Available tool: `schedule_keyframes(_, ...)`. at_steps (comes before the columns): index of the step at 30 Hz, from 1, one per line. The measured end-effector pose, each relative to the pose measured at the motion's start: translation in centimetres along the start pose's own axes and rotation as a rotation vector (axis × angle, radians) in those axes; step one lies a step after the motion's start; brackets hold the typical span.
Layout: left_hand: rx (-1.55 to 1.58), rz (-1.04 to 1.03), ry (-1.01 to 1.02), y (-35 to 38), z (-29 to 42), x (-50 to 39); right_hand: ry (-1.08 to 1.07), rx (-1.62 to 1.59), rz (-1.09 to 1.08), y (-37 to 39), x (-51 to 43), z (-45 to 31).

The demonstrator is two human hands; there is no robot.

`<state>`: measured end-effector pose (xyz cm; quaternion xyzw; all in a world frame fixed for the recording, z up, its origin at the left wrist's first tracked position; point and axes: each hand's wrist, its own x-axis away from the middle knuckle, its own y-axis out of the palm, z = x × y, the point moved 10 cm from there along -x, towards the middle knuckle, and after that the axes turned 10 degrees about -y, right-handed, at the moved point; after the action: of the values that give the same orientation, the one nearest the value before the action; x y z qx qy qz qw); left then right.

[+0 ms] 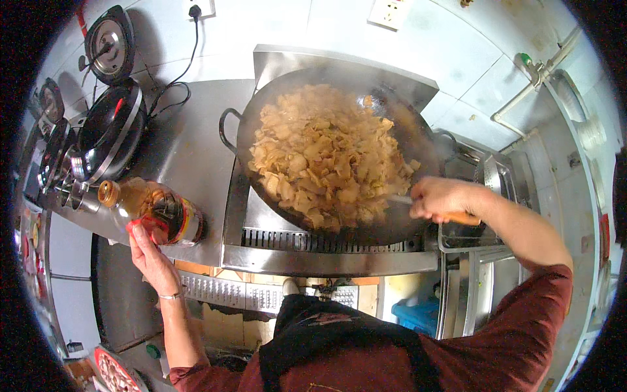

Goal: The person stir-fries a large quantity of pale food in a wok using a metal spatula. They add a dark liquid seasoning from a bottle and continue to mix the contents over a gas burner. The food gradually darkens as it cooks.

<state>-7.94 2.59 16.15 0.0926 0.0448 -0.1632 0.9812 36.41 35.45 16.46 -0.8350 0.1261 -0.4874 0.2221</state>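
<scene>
A large black wok (414, 122) on the steel range holds a steaming heap of sliced, browned food (328, 157). My right hand (438, 200) grips the orange handle (463, 218) of a metal cooking utensil at the wok's right side; its far end is hidden in the food. At the left, my left hand (147, 250) has its fingers closed at the red handle-like part of a big plastic bottle (161, 208) of dark liquid. The bottle's mouth has no cap and points to the left. Whether its base rests on the counter is hard to tell.
Rice cookers (110, 132) with raised lids line the left counter (196, 147), near metal cups (81, 196). A black power cord (183, 81) hangs from a wall socket. Metal trays (470, 235) sit right of the wok. A bowl of food (117, 370) is low at left.
</scene>
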Motion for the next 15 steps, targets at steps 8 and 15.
schedule_keyframes(8,-0.059,0.063,-0.001,-0.1,0.5,0.5,-0.054,-0.29,0.117,2.1,-3.4,-1.6)
schedule_keyframes(15,-0.033,0.082,0.029,0.1,0.7,0.2,-0.312,-0.243,0.472,-0.1,-11.7,-1.8)
